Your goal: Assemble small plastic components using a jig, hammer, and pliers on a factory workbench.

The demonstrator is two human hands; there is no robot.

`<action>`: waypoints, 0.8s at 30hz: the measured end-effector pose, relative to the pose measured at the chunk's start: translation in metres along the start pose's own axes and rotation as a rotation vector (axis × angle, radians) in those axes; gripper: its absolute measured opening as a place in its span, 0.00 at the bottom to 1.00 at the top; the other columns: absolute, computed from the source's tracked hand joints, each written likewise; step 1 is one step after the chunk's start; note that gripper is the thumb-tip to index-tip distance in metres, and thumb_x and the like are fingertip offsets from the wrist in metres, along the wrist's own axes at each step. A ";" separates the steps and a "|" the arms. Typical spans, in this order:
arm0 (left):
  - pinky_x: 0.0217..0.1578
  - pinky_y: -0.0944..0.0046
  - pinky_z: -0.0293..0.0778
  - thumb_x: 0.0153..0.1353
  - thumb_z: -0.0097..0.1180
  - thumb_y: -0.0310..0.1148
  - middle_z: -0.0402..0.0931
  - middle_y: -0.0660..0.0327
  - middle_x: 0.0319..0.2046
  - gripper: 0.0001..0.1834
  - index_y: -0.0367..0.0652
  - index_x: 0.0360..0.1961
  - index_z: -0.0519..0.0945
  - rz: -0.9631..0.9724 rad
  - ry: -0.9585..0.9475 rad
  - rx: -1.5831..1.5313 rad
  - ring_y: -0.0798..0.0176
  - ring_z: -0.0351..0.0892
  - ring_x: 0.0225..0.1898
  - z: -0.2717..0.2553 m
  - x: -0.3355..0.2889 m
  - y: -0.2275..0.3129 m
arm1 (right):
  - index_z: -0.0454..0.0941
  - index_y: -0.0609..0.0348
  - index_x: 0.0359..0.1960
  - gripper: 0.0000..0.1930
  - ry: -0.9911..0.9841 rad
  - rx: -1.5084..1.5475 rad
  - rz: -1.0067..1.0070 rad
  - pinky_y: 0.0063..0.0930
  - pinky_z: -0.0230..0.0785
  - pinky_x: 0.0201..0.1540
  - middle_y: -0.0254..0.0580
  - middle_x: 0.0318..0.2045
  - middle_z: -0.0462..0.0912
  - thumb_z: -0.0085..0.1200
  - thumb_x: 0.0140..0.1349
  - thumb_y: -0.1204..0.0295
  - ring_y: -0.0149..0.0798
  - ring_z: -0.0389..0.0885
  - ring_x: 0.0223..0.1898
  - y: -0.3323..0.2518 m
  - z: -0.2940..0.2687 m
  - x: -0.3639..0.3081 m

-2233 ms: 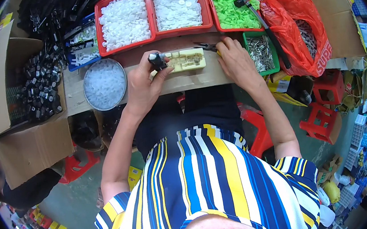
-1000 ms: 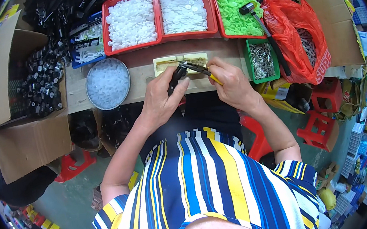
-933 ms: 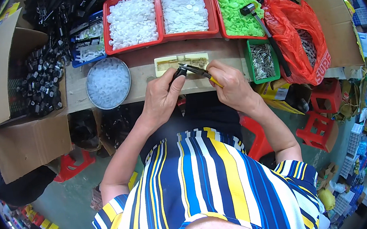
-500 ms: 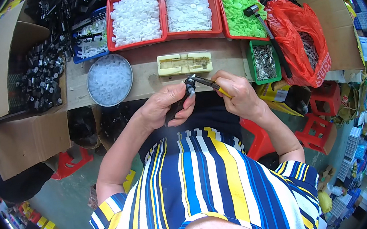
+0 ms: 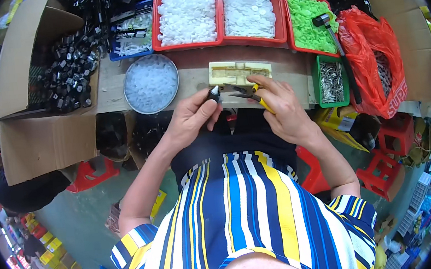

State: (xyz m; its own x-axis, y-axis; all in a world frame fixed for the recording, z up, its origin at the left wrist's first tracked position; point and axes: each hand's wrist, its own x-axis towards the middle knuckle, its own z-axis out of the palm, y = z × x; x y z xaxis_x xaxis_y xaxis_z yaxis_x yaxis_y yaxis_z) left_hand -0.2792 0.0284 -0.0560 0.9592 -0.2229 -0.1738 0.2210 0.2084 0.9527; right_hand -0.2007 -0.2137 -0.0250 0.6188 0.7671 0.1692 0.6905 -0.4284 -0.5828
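My left hand (image 5: pixel 189 120) is closed round a small black part (image 5: pixel 214 94) with a whitish tip pointing up. The lower end of that part is hidden by my fingers and palm. My right hand (image 5: pixel 285 109) grips pliers (image 5: pixel 265 105) with yellow handles. Their dark jaws are spread apart and point left toward the black part, with a gap between them. Just beyond both hands lies a cream rectangular block (image 5: pixel 229 65) with shaped recesses, on the cardboard-covered bench (image 5: pixel 192 60).
A round dish (image 5: pixel 126 91) of translucent pieces stands left of the block. Behind are red trays (image 5: pixel 220 13) of white and green plastic parts. To the right are a green bin (image 5: pixel 318 84) of metal pins, a hammer (image 5: pixel 340 50) and a red bag (image 5: pixel 356 30). A carton (image 5: pixel 43 147) holds black parts.
The pliers have come off the whitish tip, and their jaws have opened. My right hand has moved away from the left. The whole view has shifted, with the bench appearing farther right.
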 end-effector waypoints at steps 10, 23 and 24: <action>0.32 0.73 0.68 0.73 0.49 0.40 0.73 0.66 0.29 0.16 0.36 0.46 0.76 0.108 0.005 0.266 0.73 0.69 0.28 0.009 0.006 0.010 | 0.76 0.65 0.34 0.09 0.029 -0.317 -0.054 0.49 0.67 0.50 0.51 0.45 0.74 0.55 0.49 0.82 0.52 0.75 0.53 -0.020 0.001 0.007; 0.36 0.56 0.73 0.68 0.53 0.37 0.77 0.46 0.31 0.14 0.34 0.44 0.76 -0.040 -0.029 0.652 0.52 0.79 0.33 -0.004 -0.013 0.019 | 0.74 0.60 0.37 0.15 -0.082 -0.206 -0.053 0.44 0.62 0.55 0.48 0.48 0.74 0.58 0.45 0.81 0.51 0.73 0.52 -0.001 0.003 0.003; 0.37 0.51 0.73 0.67 0.54 0.38 0.78 0.43 0.33 0.15 0.35 0.44 0.76 -0.082 -0.065 0.816 0.45 0.81 0.36 -0.014 -0.018 0.015 | 0.76 0.61 0.37 0.13 -0.045 -0.230 -0.021 0.45 0.62 0.56 0.48 0.48 0.75 0.59 0.47 0.79 0.51 0.73 0.53 0.010 0.006 0.001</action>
State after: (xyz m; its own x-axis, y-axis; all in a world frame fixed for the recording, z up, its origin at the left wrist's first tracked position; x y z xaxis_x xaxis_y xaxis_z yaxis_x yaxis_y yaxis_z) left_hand -0.2912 0.0487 -0.0424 0.9278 -0.2673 -0.2602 0.0686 -0.5633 0.8234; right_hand -0.1955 -0.2143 -0.0358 0.5899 0.7952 0.1406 0.7733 -0.5061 -0.3820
